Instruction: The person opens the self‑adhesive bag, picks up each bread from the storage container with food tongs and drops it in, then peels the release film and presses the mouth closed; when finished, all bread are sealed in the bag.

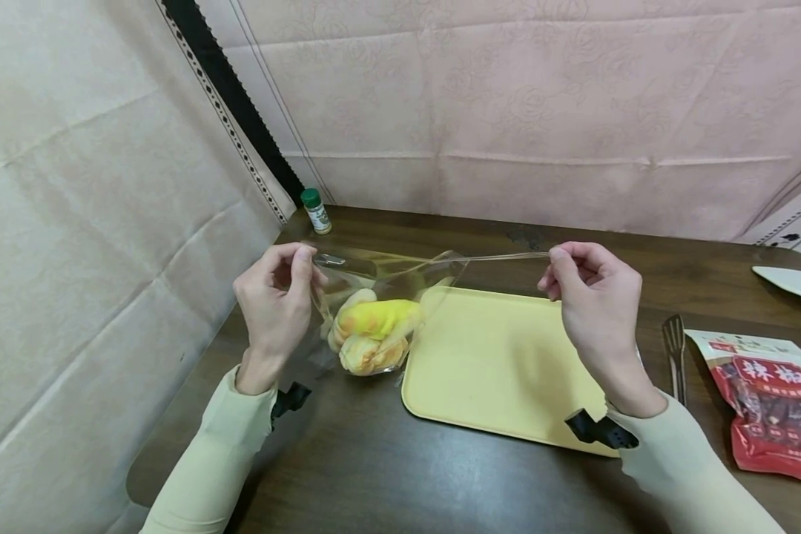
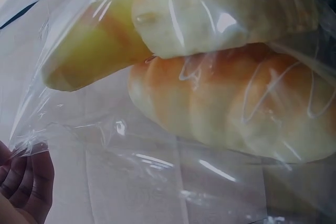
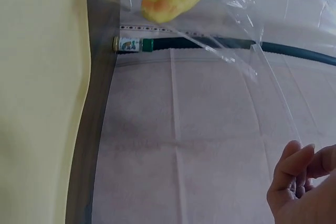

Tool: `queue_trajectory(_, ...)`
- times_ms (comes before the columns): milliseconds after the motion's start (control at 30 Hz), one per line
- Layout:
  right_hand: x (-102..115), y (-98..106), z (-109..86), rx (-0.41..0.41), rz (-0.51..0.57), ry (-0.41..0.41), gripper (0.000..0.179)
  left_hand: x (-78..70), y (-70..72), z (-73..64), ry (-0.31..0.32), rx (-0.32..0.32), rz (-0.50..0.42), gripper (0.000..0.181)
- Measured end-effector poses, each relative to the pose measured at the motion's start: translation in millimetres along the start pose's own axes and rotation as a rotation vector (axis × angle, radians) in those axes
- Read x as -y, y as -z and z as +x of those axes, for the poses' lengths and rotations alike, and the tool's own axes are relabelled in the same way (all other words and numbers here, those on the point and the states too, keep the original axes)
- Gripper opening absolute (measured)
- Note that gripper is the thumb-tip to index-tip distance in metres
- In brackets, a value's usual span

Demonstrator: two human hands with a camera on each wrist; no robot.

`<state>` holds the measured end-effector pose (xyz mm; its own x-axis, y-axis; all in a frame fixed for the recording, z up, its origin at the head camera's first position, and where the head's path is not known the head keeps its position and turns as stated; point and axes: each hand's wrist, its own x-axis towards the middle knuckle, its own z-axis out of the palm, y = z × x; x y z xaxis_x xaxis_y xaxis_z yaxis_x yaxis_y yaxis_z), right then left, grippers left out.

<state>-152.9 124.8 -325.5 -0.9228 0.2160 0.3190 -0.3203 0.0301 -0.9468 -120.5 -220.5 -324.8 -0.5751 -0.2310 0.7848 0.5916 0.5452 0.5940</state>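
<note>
My left hand [image 1: 274, 300] pinches the upper left corner of a clear plastic bag [image 1: 400, 267] between thumb and fingers. Inside lie a bright yellow bread-like piece [image 1: 380, 319] and pale rolls with browned tops [image 2: 231, 103], bunched at the bottom. From the bag's other side a thin clear strip [image 1: 507, 257] runs taut to my right hand [image 1: 601, 311], which pinches its end with thumb and forefinger. A pale yellow tray [image 1: 487, 356] lies flat under and right of the bag. The right wrist view shows the strip stretched between bag and fingertips [image 3: 294, 156].
A small green-capped shaker jar [image 1: 316, 211] stands at the table's back left. Right of the tray lie a fork [image 1: 676, 348] and a red-and-white food packet [image 1: 770, 400], with a white utensil [image 1: 794, 283] behind them. Pale cloth walls [image 1: 541, 111] rise behind and at the left.
</note>
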Motion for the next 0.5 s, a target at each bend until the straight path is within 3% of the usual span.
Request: queue_trajectory(500, -9, 43, 1.2, -0.094, -0.060, -0.132, 0.011, 2.7, 0.8, 0.3, 0.022, -0.009, 0.008, 0.020)
